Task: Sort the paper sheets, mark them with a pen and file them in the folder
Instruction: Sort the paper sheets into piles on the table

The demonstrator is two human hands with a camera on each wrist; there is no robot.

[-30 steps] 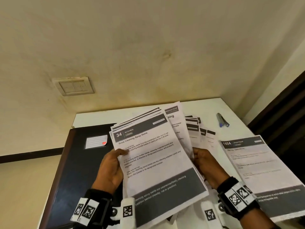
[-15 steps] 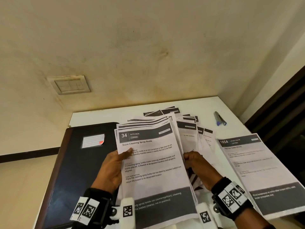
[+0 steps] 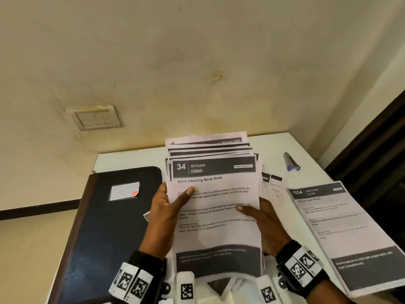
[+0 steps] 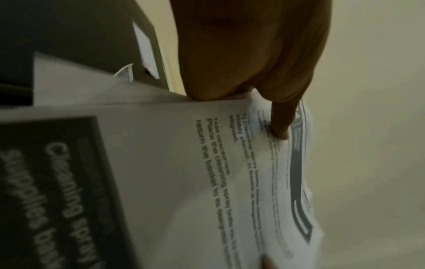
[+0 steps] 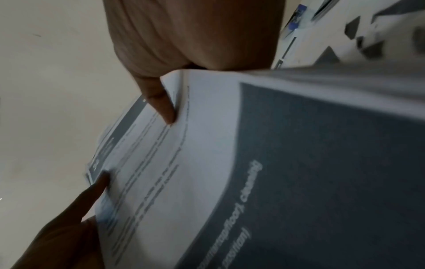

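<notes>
You hold the stack of sheets (image 3: 213,207) over the middle of the tabletop (image 3: 131,159), your left hand (image 3: 168,218) and right hand (image 3: 265,224) each pinching a side edge, thumb on the top page and the other fingers hidden beneath. The top edges are fanned, not squared. If either pinch loosens, I judge the lower sheets could slide out onto the loose pages lying at twelve to one o'clock and get mixed. The closed folder (image 3: 105,227) lies at nine o'clock, the pen (image 3: 290,161) at two, a second pile (image 3: 341,229) at three.
</notes>
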